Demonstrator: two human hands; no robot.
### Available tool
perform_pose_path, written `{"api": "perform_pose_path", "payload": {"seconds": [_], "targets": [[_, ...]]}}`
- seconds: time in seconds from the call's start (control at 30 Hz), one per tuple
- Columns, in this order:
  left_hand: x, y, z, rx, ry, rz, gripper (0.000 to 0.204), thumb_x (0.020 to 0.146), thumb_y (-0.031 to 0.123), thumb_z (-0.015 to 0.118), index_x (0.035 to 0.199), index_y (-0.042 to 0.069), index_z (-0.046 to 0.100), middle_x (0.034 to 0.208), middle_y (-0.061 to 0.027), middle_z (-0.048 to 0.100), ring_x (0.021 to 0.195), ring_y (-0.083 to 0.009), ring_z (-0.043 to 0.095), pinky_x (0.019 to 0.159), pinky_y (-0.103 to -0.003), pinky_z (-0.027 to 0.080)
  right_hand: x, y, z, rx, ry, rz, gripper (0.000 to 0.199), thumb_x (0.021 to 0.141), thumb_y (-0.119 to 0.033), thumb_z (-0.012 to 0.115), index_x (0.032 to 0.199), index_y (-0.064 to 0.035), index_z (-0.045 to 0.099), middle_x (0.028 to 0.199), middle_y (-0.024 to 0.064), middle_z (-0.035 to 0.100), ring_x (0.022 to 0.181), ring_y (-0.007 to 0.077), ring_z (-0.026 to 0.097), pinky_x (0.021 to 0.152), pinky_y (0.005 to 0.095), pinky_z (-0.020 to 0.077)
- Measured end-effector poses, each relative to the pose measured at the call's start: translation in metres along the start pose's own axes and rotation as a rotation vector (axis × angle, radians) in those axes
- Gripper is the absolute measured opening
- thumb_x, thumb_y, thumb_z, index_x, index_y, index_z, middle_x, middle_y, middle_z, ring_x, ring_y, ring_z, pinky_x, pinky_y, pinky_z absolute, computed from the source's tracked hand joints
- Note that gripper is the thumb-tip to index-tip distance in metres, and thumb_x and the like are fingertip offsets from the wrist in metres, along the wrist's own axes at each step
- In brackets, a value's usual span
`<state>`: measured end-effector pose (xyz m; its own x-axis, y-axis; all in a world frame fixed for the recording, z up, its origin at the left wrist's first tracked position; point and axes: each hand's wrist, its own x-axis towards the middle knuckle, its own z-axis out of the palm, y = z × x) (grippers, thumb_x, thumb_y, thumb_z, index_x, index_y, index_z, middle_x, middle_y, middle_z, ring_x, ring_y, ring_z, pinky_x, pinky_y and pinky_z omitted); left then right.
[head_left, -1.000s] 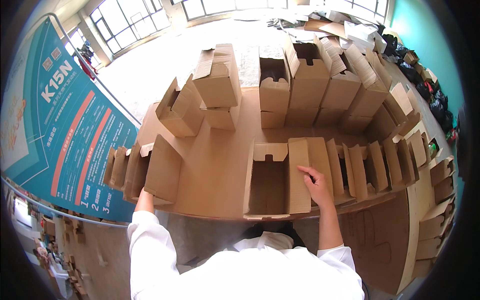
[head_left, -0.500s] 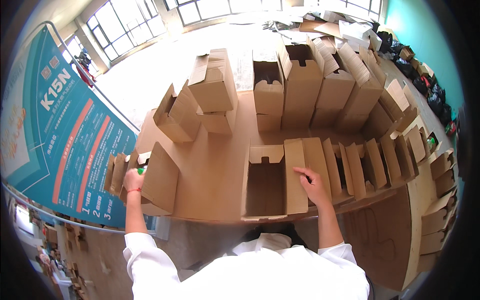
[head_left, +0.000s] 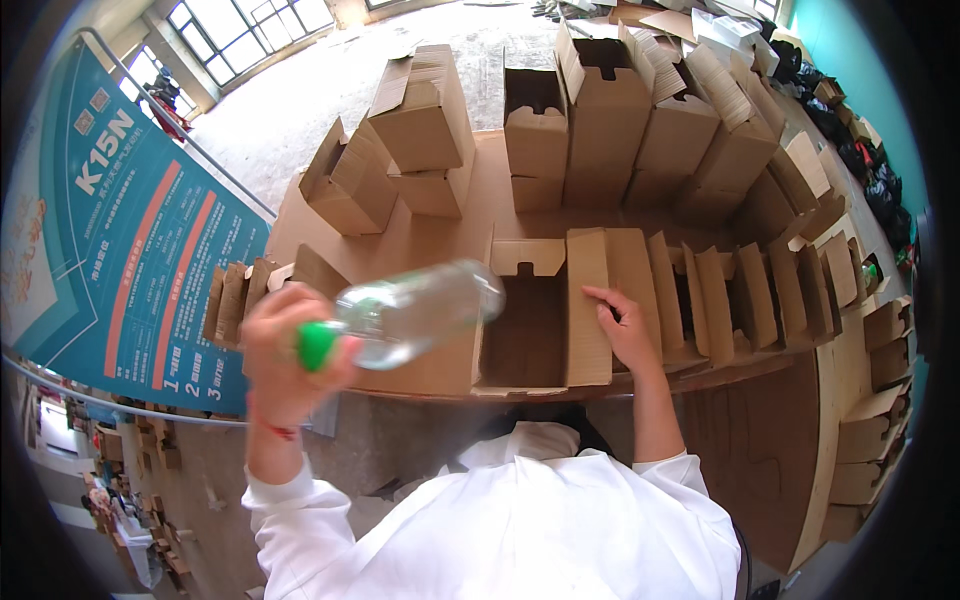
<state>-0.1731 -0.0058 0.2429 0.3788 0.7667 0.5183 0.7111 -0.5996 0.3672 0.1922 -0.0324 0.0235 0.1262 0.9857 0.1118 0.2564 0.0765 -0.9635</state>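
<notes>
Holding, in the head view, a clear bottle (head_left: 425, 312) in the left hand (head_left: 282, 355), with the fingers clamped around its neck end beside a green cap (head_left: 316, 345). Keeping it nearly level above the table (head_left: 435, 243), by the left part of the front edge, with its base toward an open box (head_left: 525, 320). Too blurred to make out any label on the bottle. Resting the right hand (head_left: 630, 330) at the right-hand flap (head_left: 588, 350) of that box, midway along the front edge, with the index finger stretched out and the others curled; cannot tell whether pinched on the cardboard. Flanked by a row of open boxes (head_left: 745, 300) reaching to the right front corner and by narrow boxes (head_left: 233, 300) at the left front corner. Facing tall boxes (head_left: 605, 130) along the right part of the far edge, plus a stacked pair (head_left: 428, 120) and a single box (head_left: 350, 185) toward the far left corner. Having, beyond the left edge, a teal banner (head_left: 125, 250) printed with large and small white lettering, two orange-red bars and two square codes near the top.
</notes>
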Motion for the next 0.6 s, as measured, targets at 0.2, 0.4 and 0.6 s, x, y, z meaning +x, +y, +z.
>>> {"api": "perform_pose_path", "payload": {"seconds": [0.2, 0.4, 0.6], "targets": [[0.015, 0.047, 0.113, 0.054, -0.262, 0.335, 0.03, 0.062, 0.035, 0.076, 0.063, 0.009, 0.062, 0.07, -0.0032, 0.058, 0.071, -0.0214, 0.058, 0.07, -0.035, 0.047, 0.002, 0.002, 0.0, 0.065, 0.001, 0.008, 0.03, 0.091, -0.005, 0.047, 0.116, -0.0019, 0.064, 0.108, 0.0057, 0.065, 0.103, 0.0135, 0.056, 0.098, 0.0275, 0.0388], [0.002, 0.036, 0.206, 0.409, -0.258, 0.512, 0.03, 0.07, 0.038, 0.072, 0.068, 0.01, 0.065, 0.076, -0.0037, 0.056, 0.08, -0.0198, 0.053, 0.078, -0.033, 0.04, 0.002, 0.0, 0.004, -0.002, 0.029, -0.137, 0.029, 0.089, -0.005, 0.05, 0.113, -0.0036, 0.065, 0.094, 0.0093, 0.061, 0.093, 0.0189, 0.055, 0.088, 0.0286, 0.0422], [-0.032, 0.044, 0.244, 0.743, -0.603, 0.405, 0.037, 0.077, 0.047, 0.067, 0.075, 0.01, 0.069, 0.081, -0.0055, 0.061, 0.085, -0.0211, 0.056, 0.081, -0.032, 0.038, 0.002, -0.005, 0.003, -0.005, -0.028, -0.108, 0.029, 0.088, -0.005, 0.049, 0.113, -0.0026, 0.064, 0.1, 0.0117, 0.062, 0.099, 0.0215, 0.057, 0.094, 0.03, 0.0414]]}}
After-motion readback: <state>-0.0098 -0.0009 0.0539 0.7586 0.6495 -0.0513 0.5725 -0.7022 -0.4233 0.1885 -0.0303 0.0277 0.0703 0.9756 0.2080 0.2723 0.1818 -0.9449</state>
